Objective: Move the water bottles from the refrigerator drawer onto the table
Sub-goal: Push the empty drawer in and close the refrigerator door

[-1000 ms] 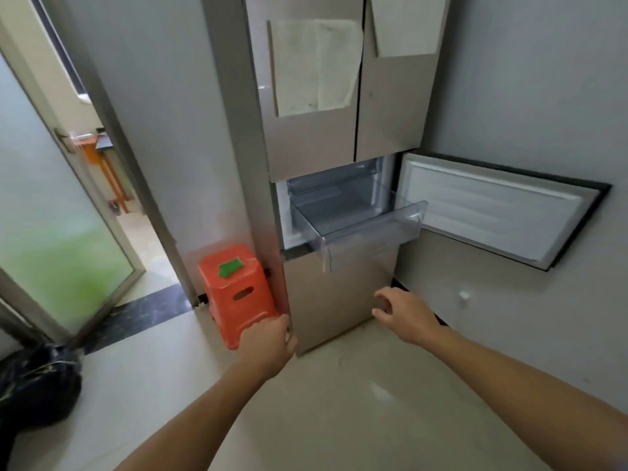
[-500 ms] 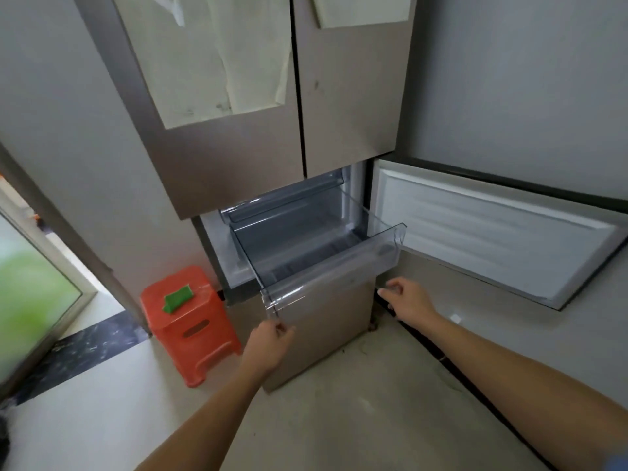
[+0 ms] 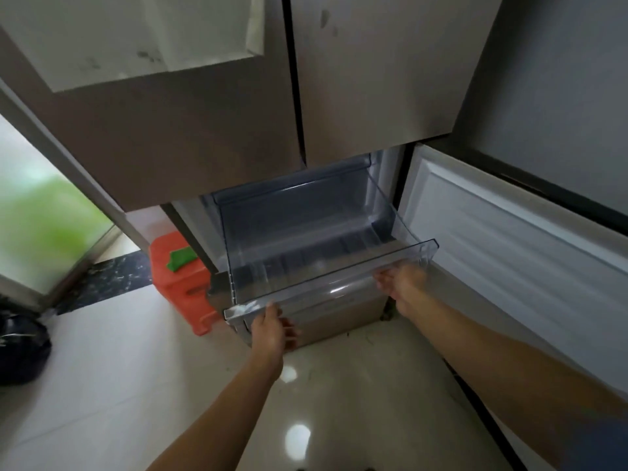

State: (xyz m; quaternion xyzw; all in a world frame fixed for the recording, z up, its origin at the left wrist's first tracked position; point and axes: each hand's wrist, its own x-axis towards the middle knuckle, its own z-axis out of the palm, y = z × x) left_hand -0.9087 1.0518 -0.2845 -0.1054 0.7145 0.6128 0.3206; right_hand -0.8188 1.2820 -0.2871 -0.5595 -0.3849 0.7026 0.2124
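Hands meet the refrigerator drawer (image 3: 331, 277) at its front lip, one toward each end. The drawer is clear plastic and stands pulled well out of the refrigerator (image 3: 204, 130), below the two closed upper doors. Its ribbed floor is visible from the front wall to the back.

The left hand (image 3: 272, 329) is at the drawer's left front corner. Its thumb lies up against the lip and its fingers reach beneath it, a narrow pinch on the plastic edge. The right hand (image 3: 401, 283) is under the right part of the lip, partly seen through the clear front wall. It touches the underside, but it is blurred there, and I cannot tell whether its fingers close on the edge or only rest against it.

To the right, the lower door (image 3: 509, 249) stands swung wide open, its white ribbed inner face turned toward the camera. Paper sheets (image 3: 153, 39) are stuck on the upper left door.

To the left of the refrigerator an orange stool (image 3: 180, 283) stands on the pale glossy floor (image 3: 102, 385), with a green piece (image 3: 181, 258) lying on its seat. Farther left is a frosted glass door (image 3: 40, 226), and a black bag (image 3: 20, 348) sits on the floor at the picture's left edge.
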